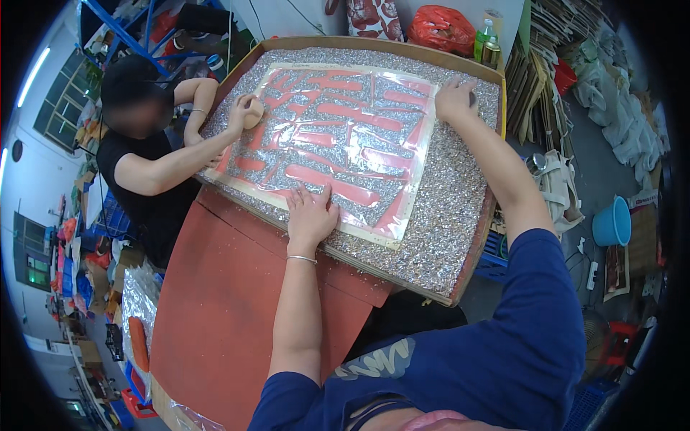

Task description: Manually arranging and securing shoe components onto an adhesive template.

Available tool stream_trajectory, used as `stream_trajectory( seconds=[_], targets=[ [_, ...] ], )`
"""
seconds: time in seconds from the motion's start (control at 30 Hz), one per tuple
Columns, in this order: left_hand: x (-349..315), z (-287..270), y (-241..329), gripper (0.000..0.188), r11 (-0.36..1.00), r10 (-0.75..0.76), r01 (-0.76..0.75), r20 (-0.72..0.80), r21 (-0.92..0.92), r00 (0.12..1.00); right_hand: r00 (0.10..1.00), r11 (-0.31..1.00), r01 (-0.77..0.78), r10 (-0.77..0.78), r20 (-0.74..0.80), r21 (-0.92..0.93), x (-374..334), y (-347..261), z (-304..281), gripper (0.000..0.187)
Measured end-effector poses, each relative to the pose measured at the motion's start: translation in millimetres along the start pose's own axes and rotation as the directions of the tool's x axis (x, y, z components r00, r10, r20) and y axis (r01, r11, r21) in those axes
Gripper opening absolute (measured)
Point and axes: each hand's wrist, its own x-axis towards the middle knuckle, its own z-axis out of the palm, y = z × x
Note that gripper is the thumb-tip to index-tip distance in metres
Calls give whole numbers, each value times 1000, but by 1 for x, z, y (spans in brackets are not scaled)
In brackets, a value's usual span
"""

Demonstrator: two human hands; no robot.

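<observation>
A clear sheet with pink-red elongated shapes (334, 192) lies over sparkling silver-grey chips (449, 194) in a shallow wood-rimmed tray (388, 49). My left hand (311, 212) rests flat on the sheet's near edge, fingers spread. At the sheet's far right corner, my right hand (454, 102) is curled over the chips. Something dark shows at its right side, mostly hidden by the hand. Across the left side, a co-worker's hand presses a round beige block (253, 113) on the sheet; their other hand touches its left edge.
The tray overlaps a red-brown tabletop (230, 309). Behind its far rim stand a red plastic bag (441, 30), a green bottle (485, 39) and a can (491, 54). To the right are stacked cardboard (535, 100) and a blue bucket (612, 221). The co-worker (144, 158) leans in from the left.
</observation>
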Motion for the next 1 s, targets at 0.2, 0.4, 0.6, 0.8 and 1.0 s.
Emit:
stream_trajectory(
  seconds=[0.2, 0.4, 0.6, 0.8, 1.0],
  targets=[
    [4, 2, 14, 57, 999, 41, -41, -15, -24, 999, 979, 783, 202, -153, -132, 588, 45, -111, 35, 75],
    [-1, -3, 9, 55, 998, -7, 6, -19, -66, 1000, 996, 728, 85, -87, -31, 681, 79, -98, 50, 86],
    [2, -4, 11, 53, 999, -26, 25, -25, -44, 999, 979, 824, -166, 202, -6, 541, 80, -14, 95, 82],
    [2, -5, 6, 53, 997, -60, 58, -50, -43, 997, 984, 920, -159, 177, -18, 359, 56, 7, 65, 80],
    [2, -5, 10, 54, 997, -54, 50, -79, -53, 995, 997, 772, -70, 33, 71, 632, 57, 28, 46, 45]
  ],
)
